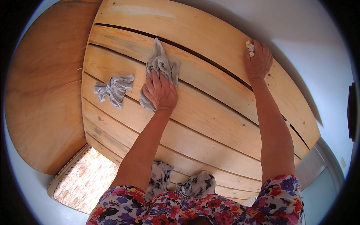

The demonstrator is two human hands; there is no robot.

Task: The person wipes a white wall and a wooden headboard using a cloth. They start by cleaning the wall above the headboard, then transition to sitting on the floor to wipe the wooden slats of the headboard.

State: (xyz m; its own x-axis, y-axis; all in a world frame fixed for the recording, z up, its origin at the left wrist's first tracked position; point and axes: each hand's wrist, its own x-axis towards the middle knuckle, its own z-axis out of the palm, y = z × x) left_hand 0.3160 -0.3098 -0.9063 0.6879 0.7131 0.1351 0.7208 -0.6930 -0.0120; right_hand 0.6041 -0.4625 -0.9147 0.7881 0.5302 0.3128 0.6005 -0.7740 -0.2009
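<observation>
Before me spread pale pine slats point(197, 97) with dark gaps between them, like a bed base. My left hand point(162, 91) lies over a crumpled grey cloth point(159, 60), its fingers on the fabric and the cloth flat against the slats. A second grey cloth point(114, 89), bunched at one end, rests on the slats to the left, apart from my hand. At the outer edge of the widest board point(197, 33), my right hand point(259, 60) grips a small crumpled whitish wad point(250, 48), partly hidden by the hand.
A brown wooden panel point(47, 84) borders the slats on the left. A white wall point(303, 42) runs beyond the wide board. My knees, in patterned trousers point(197, 184), are on the near slats. At lower left is a bright pebble-patterned surface point(87, 180); a pale door-like panel point(323, 185) stands at lower right.
</observation>
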